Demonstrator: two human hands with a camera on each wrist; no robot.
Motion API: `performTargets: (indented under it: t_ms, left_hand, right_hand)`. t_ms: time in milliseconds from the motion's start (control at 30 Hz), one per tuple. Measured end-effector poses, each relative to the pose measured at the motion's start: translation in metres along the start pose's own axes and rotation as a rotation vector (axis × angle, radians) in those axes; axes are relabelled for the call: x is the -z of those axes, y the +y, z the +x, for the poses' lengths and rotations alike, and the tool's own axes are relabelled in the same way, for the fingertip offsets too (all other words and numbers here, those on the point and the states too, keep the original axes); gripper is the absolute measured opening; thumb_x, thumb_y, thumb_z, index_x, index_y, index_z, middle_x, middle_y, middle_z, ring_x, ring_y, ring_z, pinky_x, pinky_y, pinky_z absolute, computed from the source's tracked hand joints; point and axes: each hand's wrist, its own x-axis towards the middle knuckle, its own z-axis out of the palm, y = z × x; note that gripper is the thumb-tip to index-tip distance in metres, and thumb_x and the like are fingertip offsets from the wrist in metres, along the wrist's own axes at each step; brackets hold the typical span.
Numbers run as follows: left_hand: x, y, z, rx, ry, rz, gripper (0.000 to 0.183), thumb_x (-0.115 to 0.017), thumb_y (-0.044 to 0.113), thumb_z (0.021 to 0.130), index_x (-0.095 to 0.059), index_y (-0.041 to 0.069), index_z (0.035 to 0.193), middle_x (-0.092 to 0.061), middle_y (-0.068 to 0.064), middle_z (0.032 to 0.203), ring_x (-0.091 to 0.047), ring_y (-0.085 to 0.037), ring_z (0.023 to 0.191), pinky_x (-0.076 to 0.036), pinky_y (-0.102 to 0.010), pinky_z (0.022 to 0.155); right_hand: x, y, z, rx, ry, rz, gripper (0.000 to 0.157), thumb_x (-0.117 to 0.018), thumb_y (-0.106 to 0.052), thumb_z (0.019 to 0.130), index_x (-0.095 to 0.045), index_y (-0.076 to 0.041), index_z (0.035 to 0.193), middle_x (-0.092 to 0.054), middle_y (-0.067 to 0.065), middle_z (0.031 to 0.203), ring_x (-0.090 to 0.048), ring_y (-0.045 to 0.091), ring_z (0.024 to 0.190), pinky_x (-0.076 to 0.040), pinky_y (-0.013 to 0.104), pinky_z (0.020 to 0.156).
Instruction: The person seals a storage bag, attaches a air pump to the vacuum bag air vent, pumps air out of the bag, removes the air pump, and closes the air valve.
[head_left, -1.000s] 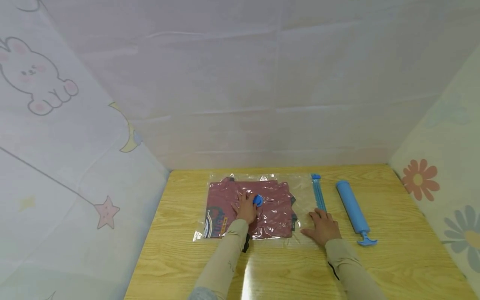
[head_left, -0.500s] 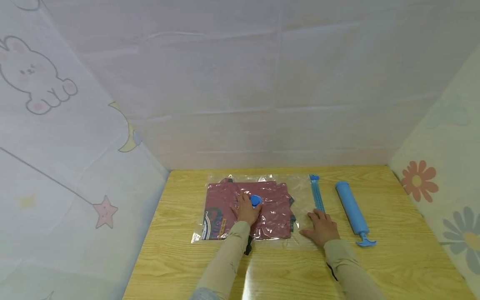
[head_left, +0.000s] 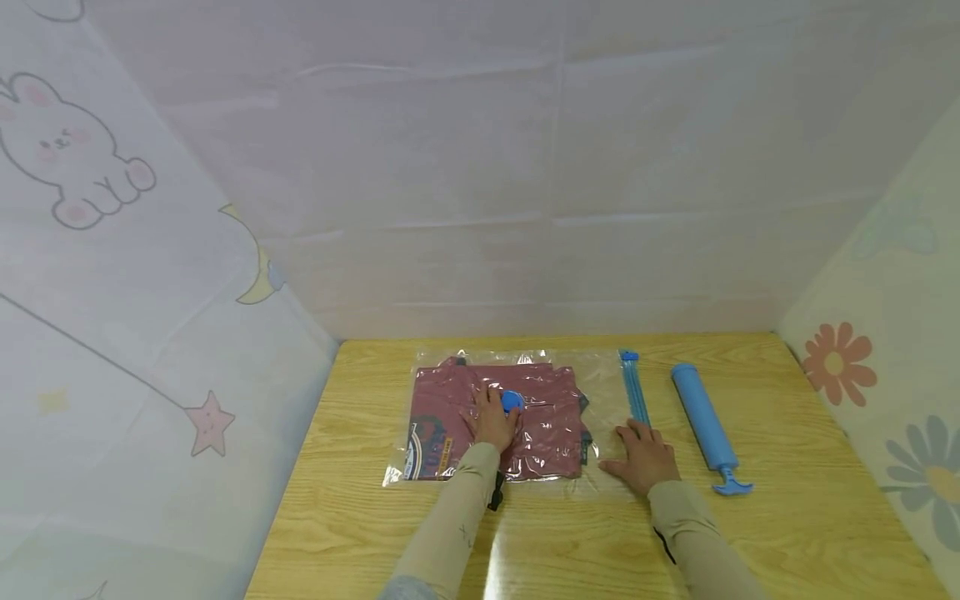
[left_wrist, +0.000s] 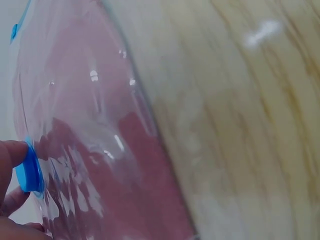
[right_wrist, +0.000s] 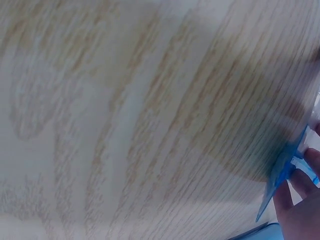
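A clear vacuum storage bag (head_left: 603, 375) lies flat with a folded dark-red garment (head_left: 543, 429) inside. My left hand (head_left: 495, 423) is over the middle of the bag. It pinches the round blue valve cap (head_left: 512, 402) between thumb and fingers, as the left wrist view shows at the cap's edge (left_wrist: 29, 170). At the bag's right end, my right hand (head_left: 647, 457) rests with fingers spread on the lower part of the blue zip strip (head_left: 636, 390). In the right wrist view its fingers (right_wrist: 302, 182) touch the strip's edge. The right palm's underside is hidden.
To the right of the bag lies a light-blue hand pump (head_left: 705, 417), its T-shaped handle toward me. A blue slider (head_left: 629, 356) sits at the zip's far end. The wooden table (head_left: 352, 533) meets cloth-covered walls (head_left: 555, 275) at back and sides.
The valve cap looked tilted a second ago and now shows as a fuller round disc. My left hand's thumb has come round to its near side. The right hand stays almost still.
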Motion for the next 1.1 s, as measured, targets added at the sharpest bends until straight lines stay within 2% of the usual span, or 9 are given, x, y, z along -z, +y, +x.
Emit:
performTargets:
  t_ms: [167, 367, 600, 700, 800, 933, 1000, 1100]
  left_hand:
    - [0.0006, -0.0006, -0.0007, -0.031, -0.011, 0.004, 0.041, -0.068, 0.021, 0.088, -0.054, 0.007, 0.124, -0.035, -0.022, 0.150, -0.020, -0.050, 0.144, -0.012, -0.082, 0.102]
    - [0.0013, -0.0017, -0.0010, -0.050, -0.059, -0.028, 0.042, -0.063, 0.015, 0.087, -0.056, 0.009, 0.128, -0.031, -0.023, 0.152, -0.014, -0.051, 0.144, -0.007, -0.082, 0.103]
    - [0.0002, -0.0023, -0.0001, -0.049, -0.070, -0.034, 0.045, -0.062, 0.015, 0.085, -0.057, 0.012, 0.129, -0.030, -0.023, 0.152, -0.014, -0.051, 0.144, -0.006, -0.082, 0.103]
    - [-0.0008, -0.0025, 0.0004, -0.046, -0.062, -0.063, 0.052, -0.066, 0.018, 0.083, -0.054, 0.015, 0.133, -0.031, -0.023, 0.152, -0.013, -0.051, 0.145, -0.004, -0.081, 0.104]
    - [-0.0020, -0.0026, 0.0013, -0.025, -0.052, -0.083, 0.061, -0.069, 0.021, 0.082, -0.046, 0.011, 0.138, -0.031, -0.022, 0.152, -0.013, -0.049, 0.146, -0.002, -0.080, 0.105]
    - [-0.0043, -0.0022, 0.0015, 0.034, -0.036, -0.081, 0.075, -0.067, 0.027, 0.085, -0.033, -0.002, 0.144, -0.026, -0.026, 0.154, -0.014, -0.045, 0.147, -0.001, -0.076, 0.109]
    - [-0.0058, -0.0017, 0.0009, 0.057, -0.024, -0.058, 0.077, -0.066, 0.033, 0.088, -0.031, -0.006, 0.144, -0.024, -0.028, 0.155, -0.015, -0.043, 0.147, -0.001, -0.074, 0.110]
    - [-0.0077, -0.0015, -0.0002, 0.065, 0.013, -0.032, 0.077, -0.066, 0.038, 0.089, -0.034, -0.007, 0.142, -0.027, -0.028, 0.153, -0.019, -0.043, 0.146, -0.003, -0.074, 0.111]
  right_hand:
    - [-0.0009, 0.0029, 0.0004, 0.005, 0.009, 0.002, 0.079, -0.073, -0.050, 0.078, -0.052, 0.002, 0.133, -0.039, 0.027, 0.144, -0.038, 0.051, 0.127, -0.037, 0.069, 0.091]
    - [0.0006, 0.0028, -0.0012, 0.001, 0.017, 0.009, 0.079, -0.073, -0.050, 0.079, -0.051, 0.002, 0.133, -0.039, 0.027, 0.144, -0.037, 0.051, 0.127, -0.037, 0.069, 0.091]
    - [0.0004, 0.0038, -0.0011, 0.004, 0.028, 0.004, 0.077, -0.074, -0.047, 0.079, -0.052, 0.002, 0.133, -0.039, 0.027, 0.144, -0.038, 0.051, 0.126, -0.037, 0.070, 0.090]
    - [-0.0011, 0.0055, -0.0008, 0.005, 0.032, 0.000, 0.076, -0.074, -0.047, 0.079, -0.052, 0.002, 0.133, -0.040, 0.027, 0.143, -0.038, 0.051, 0.126, -0.037, 0.070, 0.090]
    - [-0.0015, 0.0058, -0.0005, 0.002, 0.024, -0.003, 0.076, -0.074, -0.046, 0.079, -0.052, 0.002, 0.133, -0.039, 0.027, 0.143, -0.038, 0.051, 0.126, -0.037, 0.069, 0.090]
    - [-0.0004, 0.0035, -0.0005, -0.004, 0.007, -0.009, 0.077, -0.074, -0.047, 0.079, -0.052, 0.002, 0.133, -0.039, 0.027, 0.144, -0.039, 0.051, 0.126, -0.038, 0.069, 0.090]
    - [-0.0001, 0.0020, -0.0001, -0.003, 0.004, -0.014, 0.077, -0.074, -0.047, 0.079, -0.052, 0.003, 0.132, -0.039, 0.027, 0.144, -0.039, 0.051, 0.125, -0.038, 0.069, 0.089]
    - [0.0004, -0.0004, -0.0002, -0.003, 0.000, -0.016, 0.077, -0.075, -0.047, 0.079, -0.052, 0.003, 0.132, -0.039, 0.027, 0.144, -0.039, 0.051, 0.125, -0.039, 0.068, 0.089]
